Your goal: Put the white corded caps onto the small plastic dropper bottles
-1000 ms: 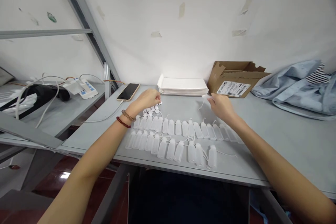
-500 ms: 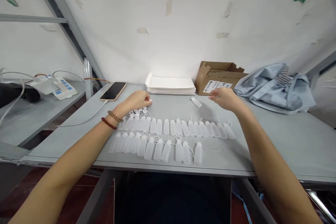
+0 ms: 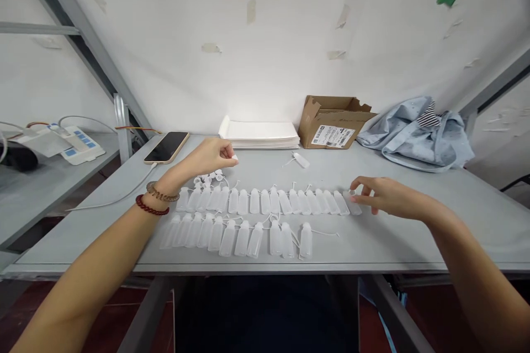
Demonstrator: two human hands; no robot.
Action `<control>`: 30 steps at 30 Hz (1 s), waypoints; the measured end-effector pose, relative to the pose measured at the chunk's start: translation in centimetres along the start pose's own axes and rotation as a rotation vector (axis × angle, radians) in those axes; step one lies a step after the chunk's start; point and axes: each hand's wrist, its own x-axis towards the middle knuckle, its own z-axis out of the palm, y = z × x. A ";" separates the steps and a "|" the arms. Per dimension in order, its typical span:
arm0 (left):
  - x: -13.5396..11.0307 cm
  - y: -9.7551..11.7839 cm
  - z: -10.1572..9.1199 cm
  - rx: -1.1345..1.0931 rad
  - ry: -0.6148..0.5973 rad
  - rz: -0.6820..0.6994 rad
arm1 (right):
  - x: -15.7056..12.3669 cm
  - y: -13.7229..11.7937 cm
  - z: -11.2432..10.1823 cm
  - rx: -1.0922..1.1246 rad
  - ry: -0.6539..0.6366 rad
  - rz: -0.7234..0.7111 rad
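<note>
Between thumb and forefinger, my left hand (image 3: 211, 155) pinches a small white cap (image 3: 235, 158) above the table. Below it lies a pile of white caps (image 3: 210, 178). My right hand (image 3: 383, 194) is open, thumb and fingers apart, at the right end of the back row. Its fingertips overlap the last translucent squeeze bottle (image 3: 352, 203); whether they touch it I cannot tell. Several similar bottles lie side by side in a back row (image 3: 265, 202) and a front row (image 3: 242, 238), thin white straps among them. A lone bottle (image 3: 301, 160) lies farther back.
A stack of white sheets or envelopes (image 3: 259, 135) and an open cardboard box (image 3: 331, 128) stand against the wall. A phone (image 3: 167, 147) with a cable lies at left. Blue cloth (image 3: 414, 135) is heaped at right. A power strip (image 3: 81, 145) sits on the side table.
My right hand has come down and forward from near the cardboard box to the back row's right end, its fingers spreading. My left hand has lifted slightly with the cap. The view has shifted a little.
</note>
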 end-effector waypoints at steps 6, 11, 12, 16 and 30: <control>-0.1 0.3 0.2 -0.007 -0.020 0.025 | 0.0 -0.1 1.2 0.070 -0.009 0.010; -0.3 0.5 0.2 -0.006 -0.032 0.031 | 0.4 -0.5 1.5 0.027 0.003 0.025; -0.3 0.5 0.2 -0.007 -0.034 0.033 | 0.4 -0.5 1.6 0.012 0.017 0.023; -0.3 0.6 0.3 -0.010 -0.027 0.043 | 0.7 -0.1 1.9 0.030 0.060 0.042; -1.0 2.0 0.1 -0.253 -0.088 0.063 | 3.0 -7.1 -1.0 0.200 0.594 -0.304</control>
